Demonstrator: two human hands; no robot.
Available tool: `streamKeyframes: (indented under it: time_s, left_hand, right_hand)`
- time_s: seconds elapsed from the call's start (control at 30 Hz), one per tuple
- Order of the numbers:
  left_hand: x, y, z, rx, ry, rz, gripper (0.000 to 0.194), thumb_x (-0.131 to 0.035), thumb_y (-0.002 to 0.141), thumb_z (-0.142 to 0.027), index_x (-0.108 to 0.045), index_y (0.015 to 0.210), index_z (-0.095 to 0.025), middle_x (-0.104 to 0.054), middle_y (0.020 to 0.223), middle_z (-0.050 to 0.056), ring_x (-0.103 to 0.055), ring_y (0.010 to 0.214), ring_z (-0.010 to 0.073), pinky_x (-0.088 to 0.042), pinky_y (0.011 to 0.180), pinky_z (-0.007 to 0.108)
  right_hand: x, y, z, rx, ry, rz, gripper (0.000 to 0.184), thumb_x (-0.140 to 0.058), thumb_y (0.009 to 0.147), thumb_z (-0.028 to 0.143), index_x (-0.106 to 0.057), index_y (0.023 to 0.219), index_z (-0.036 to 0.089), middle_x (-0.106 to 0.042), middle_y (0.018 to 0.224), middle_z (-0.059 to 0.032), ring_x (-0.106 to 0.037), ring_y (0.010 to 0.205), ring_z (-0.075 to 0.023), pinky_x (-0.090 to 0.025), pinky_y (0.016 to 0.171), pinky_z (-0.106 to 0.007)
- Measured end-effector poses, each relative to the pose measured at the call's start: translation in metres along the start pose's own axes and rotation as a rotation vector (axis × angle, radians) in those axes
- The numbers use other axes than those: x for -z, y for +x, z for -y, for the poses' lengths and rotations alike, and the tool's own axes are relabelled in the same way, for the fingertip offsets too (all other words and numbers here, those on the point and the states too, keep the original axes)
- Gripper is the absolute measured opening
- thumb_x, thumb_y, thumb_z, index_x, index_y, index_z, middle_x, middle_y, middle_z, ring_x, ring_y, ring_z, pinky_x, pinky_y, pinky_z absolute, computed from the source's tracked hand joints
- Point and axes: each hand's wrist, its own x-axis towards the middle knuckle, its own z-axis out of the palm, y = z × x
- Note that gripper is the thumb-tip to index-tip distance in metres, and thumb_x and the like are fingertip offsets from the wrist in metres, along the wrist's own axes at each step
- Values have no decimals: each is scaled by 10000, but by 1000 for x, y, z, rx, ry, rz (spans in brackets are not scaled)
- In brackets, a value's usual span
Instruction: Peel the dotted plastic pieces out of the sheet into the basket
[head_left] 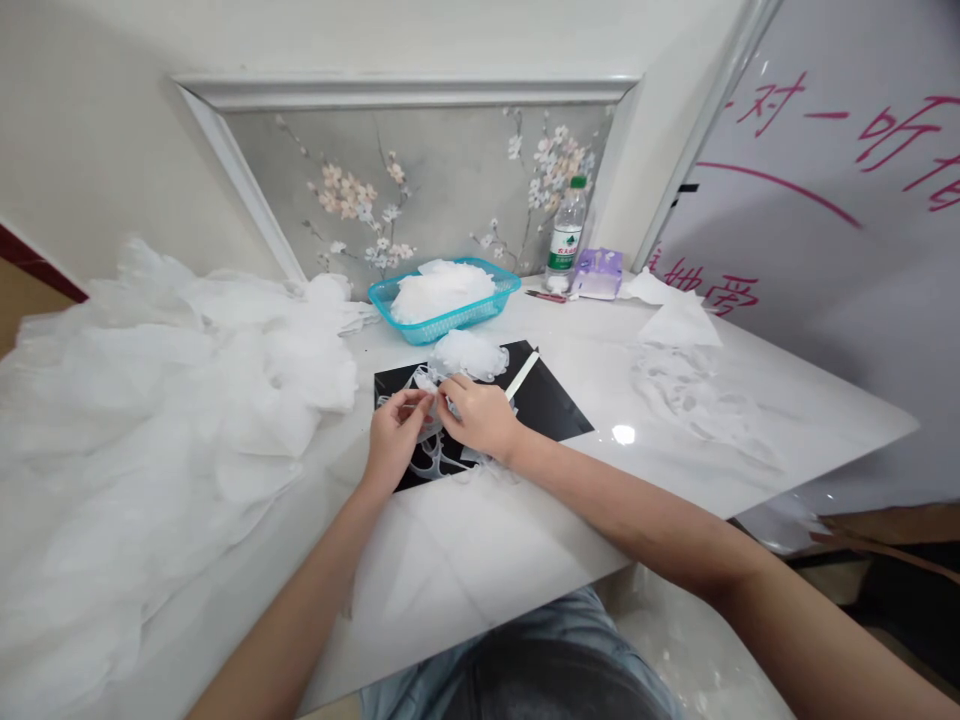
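Both hands meet over a black mat on the table. My left hand is closed, its thumb and fingers pinching a piece of thin white sheet. Close beside it, my right hand is closed too, fingertips on the same white piece; its exact outline is partly hidden by the fingers. Thin white cut-out scraps lie on the mat under and around the hands. Just beyond my fingers rests a small pile of white pieces. A pale flat strip with a dark tip lies right of my right hand.
A blue basket of white pieces stands behind the mat. A large heap of white sheets covers the left side. At the back right are a bottle, a purple packet, a red-handled tool and white scraps.
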Motion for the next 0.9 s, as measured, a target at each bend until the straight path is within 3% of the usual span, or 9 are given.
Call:
streamKeyframes:
  time_s: [0.1, 0.23, 0.4, 0.5, 0.63, 0.77, 0.9]
  left_hand:
    - [0, 0, -1, -16, 19, 5, 255, -662, 688, -425, -627, 752, -181, -612, 699, 2, -562, 581, 124, -453, 519, 224]
    - [-1, 0, -2, -7, 14, 21, 220, -653, 686, -394, -594, 693, -182, -576, 654, -11, -562, 556, 120, -423, 492, 216]
    - [-2, 0, -3, 31, -74, -8, 184, -645, 680, -346, -560, 663, -184, -533, 602, -29, -546, 563, 106, -400, 478, 186]
    - [-4, 1, -1, 60, -185, -82, 184, -641, 674, -337, -544, 663, -182, -525, 599, -34, -542, 565, 101, -398, 473, 176]
    - [-8, 2, 4, 90, -308, -222, 168, -569, 729, -334, -482, 708, -192, -502, 628, -49, -546, 520, 84, -392, 448, 174]
    - [-10, 4, 4, 128, -425, -391, 84, -465, 792, -254, -416, 750, -200, -529, 722, -46, -552, 461, 67, -395, 429, 186]
    - [-7, 4, 0, 156, -475, -477, 64, -369, 839, -201, -375, 775, -202, -601, 715, -21, -548, 422, 77, -381, 417, 191]
  right_hand:
    - [3, 3, -4, -18, -28, -4, 293, -286, 919, 274, -554, 884, 162, -627, 883, -64, -585, 694, -167, -244, 508, -277]
    - [13, 10, -18, -148, -40, -53, 254, -326, 893, 255, -559, 878, 157, -624, 889, -79, -565, 681, -166, -250, 516, -273]
    - [16, 19, -40, -347, 199, -261, 171, -390, 823, 226, -529, 741, 170, -593, 739, -42, -522, 646, -150, -317, 577, -257]
    - [11, 23, -46, -456, 476, -405, 161, -401, 795, 234, -500, 681, 179, -547, 648, -4, -487, 596, -129, -344, 594, -249]
    - [10, 27, -52, -570, 650, -546, 140, -423, 763, 216, -486, 642, 182, -509, 622, 19, -462, 597, -123, -348, 612, -252]
    - [14, 30, -64, -702, 744, -575, 131, -453, 741, 180, -474, 612, 188, -482, 598, 35, -451, 616, -123, -352, 637, -251]
    - [12, 30, -71, -767, 819, -565, 132, -461, 758, 189, -457, 626, 195, -465, 587, 45, -450, 580, -111, -367, 587, -234]
